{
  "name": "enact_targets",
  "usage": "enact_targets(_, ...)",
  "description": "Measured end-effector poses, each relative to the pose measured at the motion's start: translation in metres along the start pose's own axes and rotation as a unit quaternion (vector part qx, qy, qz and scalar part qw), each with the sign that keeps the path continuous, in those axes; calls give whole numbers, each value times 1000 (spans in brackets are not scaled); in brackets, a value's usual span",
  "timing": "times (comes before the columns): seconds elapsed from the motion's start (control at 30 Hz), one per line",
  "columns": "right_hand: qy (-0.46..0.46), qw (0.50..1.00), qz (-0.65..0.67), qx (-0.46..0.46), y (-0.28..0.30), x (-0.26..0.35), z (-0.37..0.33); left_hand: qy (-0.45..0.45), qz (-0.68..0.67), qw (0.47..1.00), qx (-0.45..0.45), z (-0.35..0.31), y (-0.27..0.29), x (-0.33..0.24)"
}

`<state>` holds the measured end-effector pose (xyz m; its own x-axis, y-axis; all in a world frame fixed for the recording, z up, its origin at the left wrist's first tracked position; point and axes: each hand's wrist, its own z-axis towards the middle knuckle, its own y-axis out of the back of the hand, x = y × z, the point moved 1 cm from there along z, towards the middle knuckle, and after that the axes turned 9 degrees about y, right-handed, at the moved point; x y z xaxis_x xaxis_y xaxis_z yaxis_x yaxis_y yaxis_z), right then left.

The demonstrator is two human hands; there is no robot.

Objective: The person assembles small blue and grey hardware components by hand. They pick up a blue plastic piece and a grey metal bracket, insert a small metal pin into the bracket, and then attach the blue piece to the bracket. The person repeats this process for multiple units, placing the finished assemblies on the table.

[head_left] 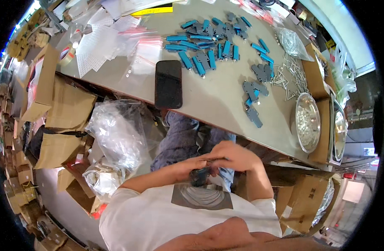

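Both hands meet close in front of my white shirt, below the table's near edge. My left hand [191, 166] is closed around a small dark object [199, 177], whose kind I cannot make out. Bent over from the right, my right hand [236, 155] has its fingers drawn together at the same spot; its fingertips are partly hidden, and what they grip does not show. Beyond the hands, on the grey table [213, 102], lie a black phone [168, 84] and a pile of blue-and-grey plastic parts [208, 42].
Screws [290, 77] lie loose on the right, near a metal bowl [308, 122] of small white pieces. Grey parts [252, 115] lie nearer. Plastic bags [146, 52] and perforated white sheets [93, 50] cover the left. Cardboard boxes [68, 108] and clear plastic wrap [118, 131] crowd the floor.
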<state>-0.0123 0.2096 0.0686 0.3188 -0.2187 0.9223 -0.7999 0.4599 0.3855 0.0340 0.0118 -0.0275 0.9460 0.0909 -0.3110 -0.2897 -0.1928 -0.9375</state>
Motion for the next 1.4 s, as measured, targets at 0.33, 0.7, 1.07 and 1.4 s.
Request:
enact_targets(0.33, -156, 820, -395, -384, 95, -33, 49, -48, 44, 998, -25, -2, 1, 2)
enact_targets(0.7, -310, 699, -539, -353, 67, -37, -8, -43, -61, 993, -95, -16, 10, -7)
enact_targets(1.07, -112, 725, -540, -412, 44, -51, 4, -26, -43, 995, -89, 4, 1, -11)
enact_targets(1.4, -19, 733, -305, -608, 52, -67, -5, -48, -98, 992, -71, -1, -4, -19)
